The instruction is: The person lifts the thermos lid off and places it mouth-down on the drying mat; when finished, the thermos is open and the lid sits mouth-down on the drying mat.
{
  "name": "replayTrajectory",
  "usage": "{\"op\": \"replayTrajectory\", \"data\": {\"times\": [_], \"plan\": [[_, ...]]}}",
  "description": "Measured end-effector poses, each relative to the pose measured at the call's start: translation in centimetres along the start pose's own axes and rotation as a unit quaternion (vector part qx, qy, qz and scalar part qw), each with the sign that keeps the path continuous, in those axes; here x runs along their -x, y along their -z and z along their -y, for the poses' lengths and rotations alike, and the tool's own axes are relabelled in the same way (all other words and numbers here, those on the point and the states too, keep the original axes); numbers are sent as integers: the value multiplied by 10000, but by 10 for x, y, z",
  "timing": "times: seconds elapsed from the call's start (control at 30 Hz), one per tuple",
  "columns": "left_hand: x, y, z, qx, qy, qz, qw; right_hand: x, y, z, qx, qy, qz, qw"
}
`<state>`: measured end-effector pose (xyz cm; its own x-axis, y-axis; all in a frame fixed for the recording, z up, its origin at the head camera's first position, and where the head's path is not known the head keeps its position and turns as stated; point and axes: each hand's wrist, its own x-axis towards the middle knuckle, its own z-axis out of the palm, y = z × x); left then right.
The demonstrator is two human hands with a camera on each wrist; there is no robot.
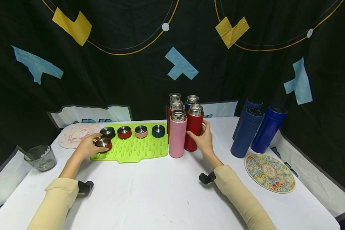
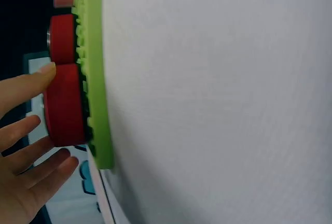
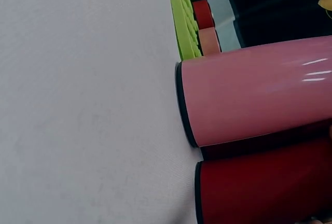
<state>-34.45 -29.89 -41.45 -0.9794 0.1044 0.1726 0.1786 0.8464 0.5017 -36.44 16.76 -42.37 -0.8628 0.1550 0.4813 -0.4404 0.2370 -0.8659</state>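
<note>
Lid [image 1: 104, 143] in left grip [image 1: 87, 146], bottle [image 1: 194, 124] in right grip [image 1: 206, 140]

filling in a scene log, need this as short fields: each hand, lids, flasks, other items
left hand: thumb and fingers around a red lid at the left end of the green mat
right hand: grips a red flask
lids in back row: black lid, second red lid, pink lid, dark blue lid
open flasks: five, pink flask nearest
blue flasks at right: three, capped
far left: glass
</note>
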Motion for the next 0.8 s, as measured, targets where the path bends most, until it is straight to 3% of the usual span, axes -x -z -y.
{"op": "replayTrajectory", "data": {"times": [0.13, 0.23, 0.33, 0.5, 0.57, 0.7, 0.8], "plan": [[9, 1, -11, -18, -178, -520, 9985, 4, 4, 1, 108, -123, 209, 9996], [15, 1, -23, -53, -499, -937, 9943, 8, 8, 1, 253, -218, 403, 9986], [20, -2, -36, -30, -856, -1058, 9907, 13, 13, 2, 361, -294, 495, 9977], [24, -11, -50, -10, -1285, -744, 9889, 21, 20, 5, 425, -369, 603, 9966], [25, -16, -53, -22, -1343, -567, 9893, 25, 24, 8, 434, -359, 647, 9963], [24, -22, -56, -101, -1358, -221, 9904, 35, 33, 35, 436, -350, 756, 9956], [24, -24, -56, -157, -1394, 61, 9901, 38, 41, 39, 488, -343, 789, 9951]]}}
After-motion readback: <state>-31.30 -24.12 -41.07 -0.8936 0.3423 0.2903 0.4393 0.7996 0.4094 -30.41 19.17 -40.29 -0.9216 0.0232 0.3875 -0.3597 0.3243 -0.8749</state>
